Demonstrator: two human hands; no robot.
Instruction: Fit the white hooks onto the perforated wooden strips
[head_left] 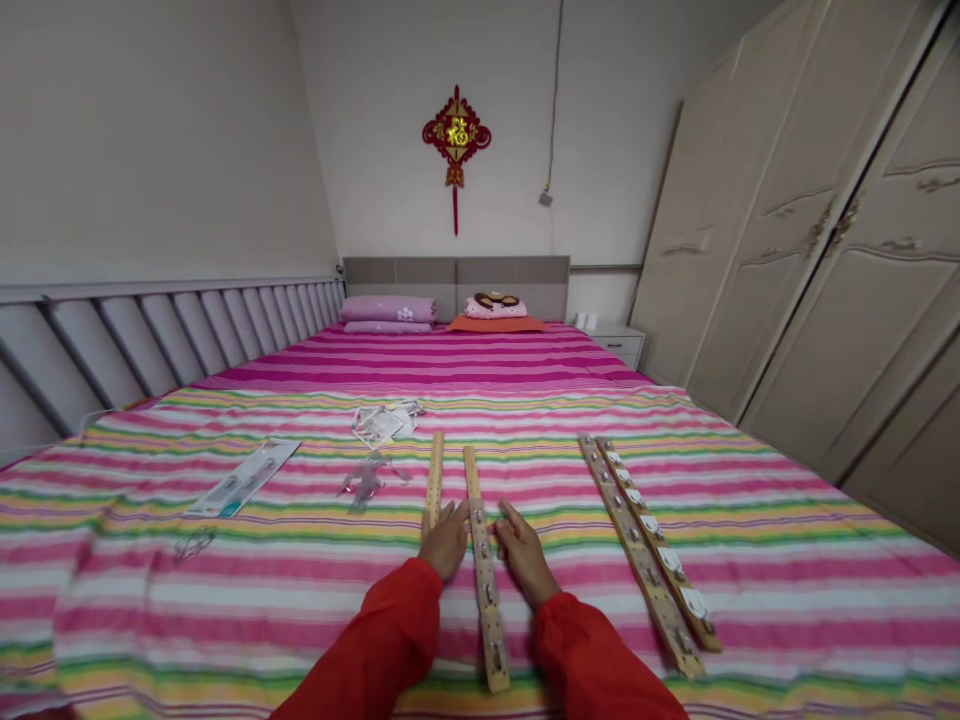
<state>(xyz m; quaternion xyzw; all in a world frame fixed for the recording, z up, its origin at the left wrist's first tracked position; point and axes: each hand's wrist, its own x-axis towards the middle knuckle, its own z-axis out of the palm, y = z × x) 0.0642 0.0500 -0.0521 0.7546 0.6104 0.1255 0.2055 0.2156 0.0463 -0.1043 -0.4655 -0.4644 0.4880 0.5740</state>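
**Both hands lying flat around a wooden hook rail on a striped bed**

In the lower middle of the frame, a wooden hook rail [487, 600] is lying lengthwise on the bed [787, 580], its near end almost reaching the bottom edge. The bed is wearing a sheet striped in pink, white, green and yellow.

The left hand [444, 540], coming out of a red sleeve, is resting released and palm down, with its fingers lying over the near end of a shorter wooden strip [435, 470] just left of the rail. The right hand [525, 555] is also lying released and flat, just right of the rail, its fingers pointing towards the rail's edge. Neither hand is grasping anything.

At the right of centre, a long studded rail [635, 555] and a rail with white pads [663, 555] are lying side by side, touching. At the left, a printed card [241, 478], a clear plastic bag [371, 478] and a small packet [386, 422] are lying on the sheet; their print is too small to read.

At the upper centre, a red Chinese knot [456, 135] is hanging on the wall, showing the gold character 福. A cream wardrobe [825, 250] is filling the right side.
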